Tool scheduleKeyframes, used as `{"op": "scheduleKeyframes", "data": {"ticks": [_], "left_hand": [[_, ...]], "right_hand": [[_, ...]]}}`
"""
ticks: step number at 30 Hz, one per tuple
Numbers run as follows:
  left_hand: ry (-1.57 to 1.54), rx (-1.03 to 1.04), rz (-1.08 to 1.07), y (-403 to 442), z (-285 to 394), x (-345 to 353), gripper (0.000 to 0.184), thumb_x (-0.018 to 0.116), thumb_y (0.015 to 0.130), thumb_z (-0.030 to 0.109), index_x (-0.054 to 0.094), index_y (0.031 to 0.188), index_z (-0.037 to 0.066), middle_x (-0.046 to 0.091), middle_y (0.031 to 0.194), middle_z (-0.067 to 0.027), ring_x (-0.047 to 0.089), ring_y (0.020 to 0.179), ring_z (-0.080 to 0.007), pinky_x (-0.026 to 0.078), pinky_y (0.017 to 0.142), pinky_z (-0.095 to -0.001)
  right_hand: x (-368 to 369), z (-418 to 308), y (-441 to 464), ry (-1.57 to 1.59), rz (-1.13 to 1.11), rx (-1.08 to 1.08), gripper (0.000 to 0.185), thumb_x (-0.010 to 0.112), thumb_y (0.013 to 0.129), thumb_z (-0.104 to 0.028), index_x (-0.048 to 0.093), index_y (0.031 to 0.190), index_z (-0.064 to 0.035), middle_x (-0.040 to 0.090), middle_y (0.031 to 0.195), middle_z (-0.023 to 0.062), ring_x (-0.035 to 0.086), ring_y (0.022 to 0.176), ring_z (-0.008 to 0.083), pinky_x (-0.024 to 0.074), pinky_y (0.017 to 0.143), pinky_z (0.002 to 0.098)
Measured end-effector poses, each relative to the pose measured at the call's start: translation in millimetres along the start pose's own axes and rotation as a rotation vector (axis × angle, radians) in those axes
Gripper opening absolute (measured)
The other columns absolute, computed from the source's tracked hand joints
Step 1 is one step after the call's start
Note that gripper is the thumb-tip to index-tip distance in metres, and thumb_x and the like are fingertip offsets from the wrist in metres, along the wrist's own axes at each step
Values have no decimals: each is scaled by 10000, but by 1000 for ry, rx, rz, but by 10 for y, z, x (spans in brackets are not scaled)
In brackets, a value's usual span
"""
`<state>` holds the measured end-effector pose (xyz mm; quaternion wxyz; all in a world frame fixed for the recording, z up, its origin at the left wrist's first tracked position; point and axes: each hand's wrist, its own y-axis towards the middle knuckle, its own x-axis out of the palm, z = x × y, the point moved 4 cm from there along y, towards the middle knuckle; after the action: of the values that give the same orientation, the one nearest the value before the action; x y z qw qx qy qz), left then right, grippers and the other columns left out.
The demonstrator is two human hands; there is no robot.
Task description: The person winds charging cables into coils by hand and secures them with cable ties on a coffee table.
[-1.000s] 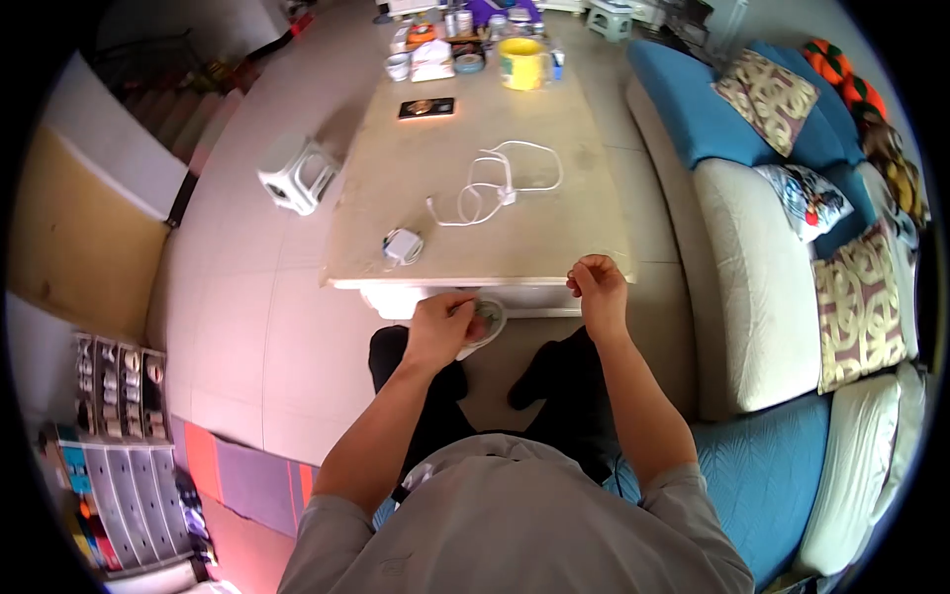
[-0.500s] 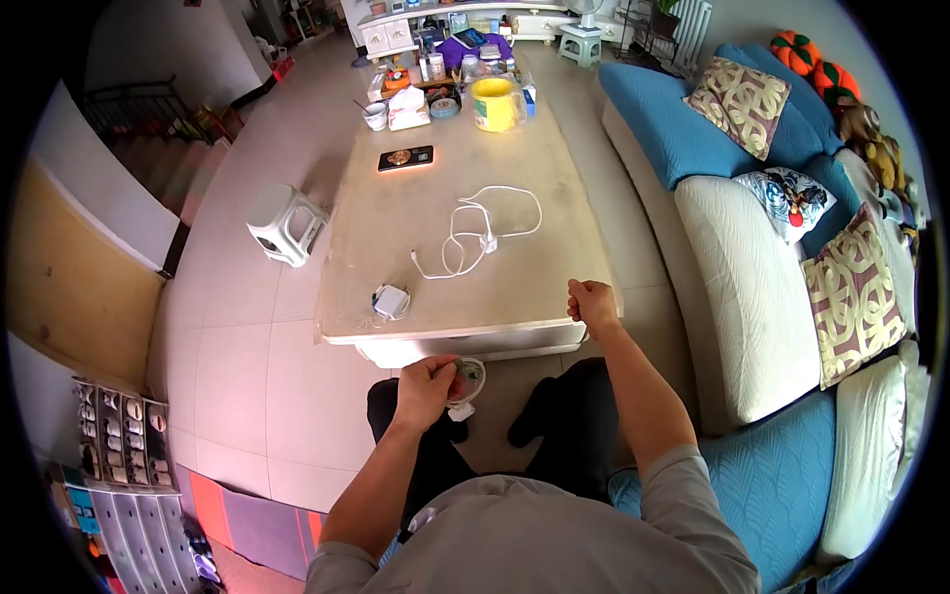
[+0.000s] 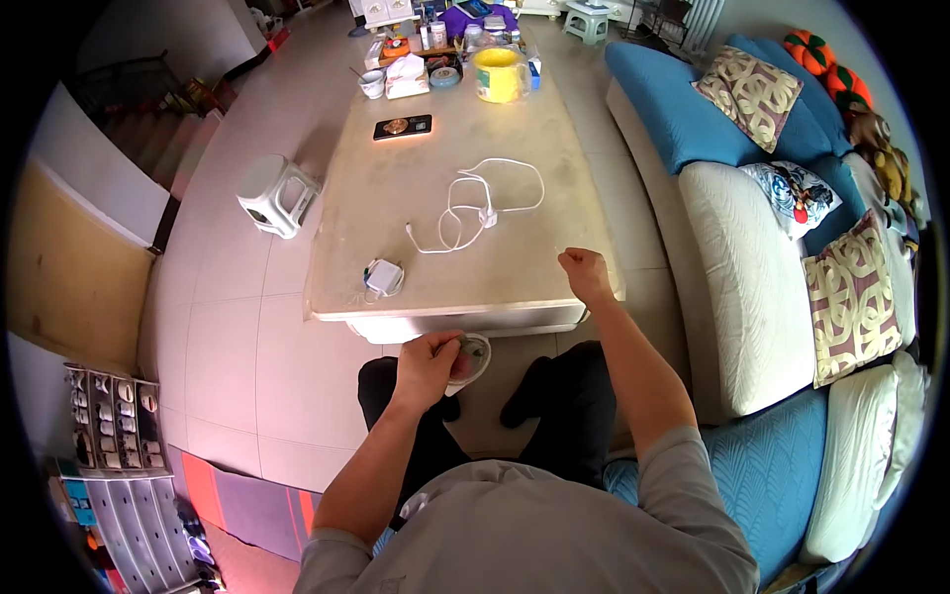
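In the head view, the left hand [image 3: 424, 370] was just beyond the near edge of the worktop [image 3: 534, 267], its fingers drawn together beside a round, pale-rimmed container [image 3: 485, 360] between the knees; whether they gripped it or anything else could not be told. The right hand [image 3: 588, 274] was at the worktop's near right corner, fingers narrow and curled in, any contents hidden. On the worktop, a white adapter [image 3: 384, 280] lay near left, a loosely looped white cable [image 3: 487, 217] mid-surface, and a dark phone [image 3: 417, 127] farther left.
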<state>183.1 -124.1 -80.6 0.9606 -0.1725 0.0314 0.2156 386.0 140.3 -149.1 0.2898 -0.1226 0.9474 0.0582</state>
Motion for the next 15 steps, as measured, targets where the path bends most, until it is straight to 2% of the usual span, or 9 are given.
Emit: {"op": "scheduleKeyframes", "data": {"ticks": [2, 5, 8, 11, 14, 15], "left_hand": [[39, 13, 10, -3, 7, 14, 235, 525, 918, 89, 604, 1074, -68, 653, 751, -74, 617, 614, -99, 520, 564, -224], [-5, 18, 10, -46, 50, 67, 242, 538, 909, 115, 617, 1068, -49, 663, 747, -71, 617, 645, -92, 505, 592, -232], [4, 60, 21, -98, 97, 115, 223, 534, 915, 99, 614, 1063, -48, 663, 770, -76, 621, 655, -100, 510, 600, -240], [6, 85, 38, -166, 194, 171, 211, 538, 919, 95, 614, 1058, -45, 662, 778, -85, 625, 668, -103, 513, 620, -238], [51, 161, 51, -178, 169, 182, 210, 536, 920, 91, 610, 1062, -45, 662, 780, -92, 624, 662, -107, 516, 629, -240], [47, 161, 43, -186, 169, 191, 212, 527, 924, 83, 604, 1070, -50, 660, 793, -90, 628, 673, -107, 529, 633, -242]], "right_hand": [[-89, -245, -192, 23, -108, 170, 397, 629, 838, -354, 646, 928, 32, 635, 758, 116, 581, 657, 181, 485, 661, 316], [-39, -268, -335, 96, -102, 208, 296, 624, 854, -265, 647, 959, 11, 625, 765, 102, 558, 659, 160, 457, 633, 291], [47, -675, -672, 392, -69, -55, 191, 632, 851, -170, 647, 939, 0, 615, 738, 92, 558, 655, 146, 458, 631, 275], [20, -1216, -1155, 408, -218, -133, 133, 643, 828, -95, 647, 935, -17, 627, 797, 89, 572, 681, 155, 466, 631, 278], [-31, -1540, -1529, 281, -340, -433, 138, 666, 791, -102, 653, 917, -46, 617, 835, 82, 600, 718, 202, 481, 631, 308], [-43, -1583, -1593, 185, -326, -455, 142, 673, 775, -98, 652, 907, -51, 607, 833, 84, 601, 724, 220, 484, 629, 320]]}}
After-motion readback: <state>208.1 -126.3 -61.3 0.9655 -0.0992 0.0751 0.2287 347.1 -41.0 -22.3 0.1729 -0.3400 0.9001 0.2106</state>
